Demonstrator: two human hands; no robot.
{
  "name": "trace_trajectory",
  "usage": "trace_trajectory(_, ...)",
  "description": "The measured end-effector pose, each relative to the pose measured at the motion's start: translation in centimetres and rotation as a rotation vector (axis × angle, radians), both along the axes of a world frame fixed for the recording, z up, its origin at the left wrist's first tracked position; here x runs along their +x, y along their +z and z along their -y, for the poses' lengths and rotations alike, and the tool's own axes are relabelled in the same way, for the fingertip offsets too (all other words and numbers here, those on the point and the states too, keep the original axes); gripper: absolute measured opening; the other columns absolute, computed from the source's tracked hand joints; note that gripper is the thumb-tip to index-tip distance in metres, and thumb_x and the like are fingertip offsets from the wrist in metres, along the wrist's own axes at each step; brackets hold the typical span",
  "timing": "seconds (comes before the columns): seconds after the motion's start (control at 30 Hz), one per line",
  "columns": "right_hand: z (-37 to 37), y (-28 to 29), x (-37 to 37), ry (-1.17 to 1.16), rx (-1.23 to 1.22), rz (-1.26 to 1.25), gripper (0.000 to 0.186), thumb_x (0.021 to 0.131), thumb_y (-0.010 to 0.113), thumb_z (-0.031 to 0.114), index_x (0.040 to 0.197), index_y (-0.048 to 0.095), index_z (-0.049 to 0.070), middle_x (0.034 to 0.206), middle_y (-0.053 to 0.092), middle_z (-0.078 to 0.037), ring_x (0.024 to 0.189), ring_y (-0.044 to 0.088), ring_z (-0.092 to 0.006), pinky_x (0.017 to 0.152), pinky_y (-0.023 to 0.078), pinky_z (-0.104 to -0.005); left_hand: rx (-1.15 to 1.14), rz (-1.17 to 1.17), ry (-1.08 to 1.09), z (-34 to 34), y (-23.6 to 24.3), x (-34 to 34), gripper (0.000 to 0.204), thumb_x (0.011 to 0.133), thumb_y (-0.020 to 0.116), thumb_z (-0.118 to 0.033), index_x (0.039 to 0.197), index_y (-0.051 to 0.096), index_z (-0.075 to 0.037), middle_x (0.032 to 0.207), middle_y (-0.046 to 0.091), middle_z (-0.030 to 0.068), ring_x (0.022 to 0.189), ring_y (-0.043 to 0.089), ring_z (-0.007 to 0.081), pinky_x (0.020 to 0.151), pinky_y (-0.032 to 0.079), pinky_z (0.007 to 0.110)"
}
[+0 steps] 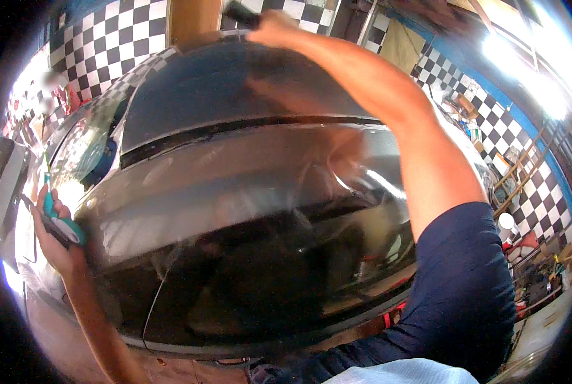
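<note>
In front of me stands a dark car [209, 185], its glossy side and roof bulging in the wide view. Stretched far across the roof [190, 89], my right hand [276, 29] grips a dark block-like object [241, 14] at the roof's far edge; motion blur hides its exact kind. Low on the left, beside the windshield [84, 150], my left hand [55, 240] is closed around a teal-and-white hand tool [68, 228] with a dark flat part along the palm. Its exact kind is unclear.
Black-and-white checkered walls [116, 41] surround the car. Another person [62, 93] is beyond it at the far left. Wooden poles [522, 169] lean on the right, near a white container [506, 224] and cluttered tools [554, 275]. A bright lamp [522, 73] shines overhead.
</note>
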State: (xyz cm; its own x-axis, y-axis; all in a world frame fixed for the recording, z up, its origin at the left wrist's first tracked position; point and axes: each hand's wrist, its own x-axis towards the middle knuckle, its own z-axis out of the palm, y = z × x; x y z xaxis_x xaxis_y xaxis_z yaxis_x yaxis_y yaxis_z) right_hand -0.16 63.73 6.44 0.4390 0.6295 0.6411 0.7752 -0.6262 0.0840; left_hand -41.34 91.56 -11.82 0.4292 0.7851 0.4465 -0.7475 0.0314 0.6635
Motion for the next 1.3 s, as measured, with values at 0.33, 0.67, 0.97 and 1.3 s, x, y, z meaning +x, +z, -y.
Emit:
trace_trajectory(0.33,24.7,5.3,6.2,-0.242,0.103,-0.119,0.041,0.069,0.066,0.034,0.069,0.058,-0.006,0.053,0.053,-0.009,0.041,0.049,-0.0179,0.041,0.040,-0.0349,-0.015,0.061,-0.065,-0.9,-0.2,0.5,0.043,0.097,0.039,-0.030,0.119,0.047,0.006,0.099,0.051,0.0116,0.075,0.046,0.0102,0.065,0.042,0.020)
trace_trajectory(0.67,17.5,0.6,0.5,-0.440,-0.129,-0.003,0.045,0.062,0.064,0.038,0.081,0.064,-0.003,0.073,0.061,-0.024,0.070,0.063,-0.0349,0.063,0.049,-0.0435,-0.018,0.081,-0.104,-0.6,-0.4,-0.1,0.043,0.097,0.040,-0.028,0.119,0.046,0.008,0.099,0.050,0.0141,0.075,0.045,0.0109,0.063,0.041,0.021)
trace_trajectory(0.97,-13.6,-2.1,-11.5,0.273,0.055,-0.192,0.047,0.064,0.065,0.043,0.090,0.065,0.004,0.078,0.065,-0.016,0.076,0.064,-0.0287,0.072,0.051,-0.0404,-0.154,0.039,-0.073,2.7,0.9,1.5,0.040,0.096,0.041,-0.030,0.113,0.053,0.004,0.092,0.052,0.0080,0.072,0.048,0.0112,0.066,0.044,0.023)
trace_trajectory(1.3,19.5,1.9,0.7,-0.171,0.104,-0.062,0.039,0.063,0.068,0.030,0.076,0.060,-0.006,0.062,0.057,-0.017,0.061,0.058,-0.0228,0.061,0.046,-0.0386,-0.086,0.050,0.008,2.1,1.4,0.5,0.041,0.095,0.041,-0.033,0.107,0.057,0.003,0.085,0.054,0.0084,0.071,0.049,0.0125,0.063,0.044,0.025)
